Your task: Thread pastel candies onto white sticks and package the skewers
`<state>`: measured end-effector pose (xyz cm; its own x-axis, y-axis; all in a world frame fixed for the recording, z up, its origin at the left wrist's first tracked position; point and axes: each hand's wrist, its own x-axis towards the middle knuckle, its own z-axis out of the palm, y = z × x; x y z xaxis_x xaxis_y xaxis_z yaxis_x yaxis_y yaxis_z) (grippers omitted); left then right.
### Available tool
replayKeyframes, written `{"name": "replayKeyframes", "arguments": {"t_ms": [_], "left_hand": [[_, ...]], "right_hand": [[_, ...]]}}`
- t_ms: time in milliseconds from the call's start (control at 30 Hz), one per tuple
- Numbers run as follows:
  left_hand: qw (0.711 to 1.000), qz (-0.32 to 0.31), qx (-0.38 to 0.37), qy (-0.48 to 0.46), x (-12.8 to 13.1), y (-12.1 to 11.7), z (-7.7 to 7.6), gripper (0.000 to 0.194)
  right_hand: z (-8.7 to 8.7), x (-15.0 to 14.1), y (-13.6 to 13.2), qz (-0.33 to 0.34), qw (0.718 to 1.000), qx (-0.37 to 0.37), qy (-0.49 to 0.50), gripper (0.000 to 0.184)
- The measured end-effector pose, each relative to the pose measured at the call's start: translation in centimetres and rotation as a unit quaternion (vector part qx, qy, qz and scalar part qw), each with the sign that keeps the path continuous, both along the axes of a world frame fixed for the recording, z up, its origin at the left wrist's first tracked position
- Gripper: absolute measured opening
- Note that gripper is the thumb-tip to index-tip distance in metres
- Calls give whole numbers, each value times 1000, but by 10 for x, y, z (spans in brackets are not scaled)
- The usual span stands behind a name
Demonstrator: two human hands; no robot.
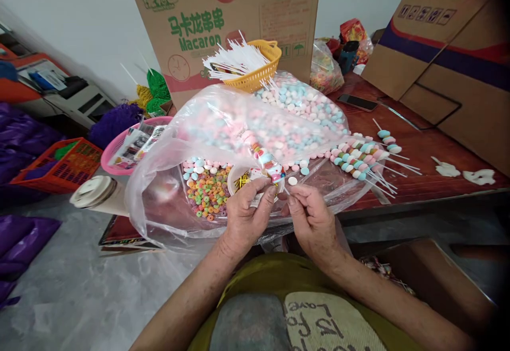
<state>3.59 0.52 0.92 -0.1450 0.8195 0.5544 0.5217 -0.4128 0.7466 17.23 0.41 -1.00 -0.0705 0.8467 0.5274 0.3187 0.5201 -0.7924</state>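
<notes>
A red-brown wooden surface (430,149) carried the work, and on it, at about half past eleven from the person's hands, stood a tall brown cardboard box (239,0) with green lettering. A second brown cardboard carton (434,53), banded in red and purple, rose at two o'clock. Between the hands and the tall box spread a large clear plastic bag (167,202), holding a broad bank of pastel pink, blue and white round sweets (314,112). A pink plastic basket (108,155) of packets sat near half past nine, and a yellow plastic basket (253,82) full of thin white sticks (235,60) rested toward half past eleven. A cluster of pastel sweet skewers (358,154) lay near half past two, stick ends pointing outward. The left hand (251,205) pinched the lower end of the multicoloured, seemingly wrapped sweet skewer (263,157) in work, which leaned up and away toward eleven o'clock; the right hand (313,218) had thumb and finger closed on its white stick. Just behind the left hand was a round white bowl (231,181) with gold ties (241,181), and at nine o'clock small orange, green and purple rings (207,197). A gold glint by the left fingertips suggested that the step in hand was fastening the wrapper's neck; the next move seemed to call for keeping the wrapper gathered while twisting a tie snugly round the stick.
</notes>
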Motion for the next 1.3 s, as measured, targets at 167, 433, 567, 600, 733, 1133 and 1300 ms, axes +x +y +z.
{"name": "replayKeyframes", "arguments": {"t_ms": [167, 433, 567, 600, 733, 1133, 1300], "left_hand": [[994, 18, 14, 103, -3, 1, 11, 13], [941, 77, 141, 298, 0, 4, 10, 9], [936, 56, 165, 305, -2, 5, 8, 9], [934, 41, 169, 311, -2, 5, 9, 11], [927, 30, 159, 340, -3, 6, 12, 14], [918, 74, 95, 377, -1, 6, 8, 13], [923, 45, 64, 377, 2, 3, -5, 16]], "right_hand": [[-6, -1, -2, -67, 980, 154, -106, 24], [-1, 0, -4, -86, 956, 222, -170, 25], [5, -1, -8, -65, 976, 163, -130, 24], [6, 0, -9, -55, 982, 142, -114, 23], [8, 1, -9, -33, 993, 76, -86, 22], [22, 3, -4, 105, 953, -263, 112, 24], [10, -1, 16, 143, 879, -380, 251, 41]]}}
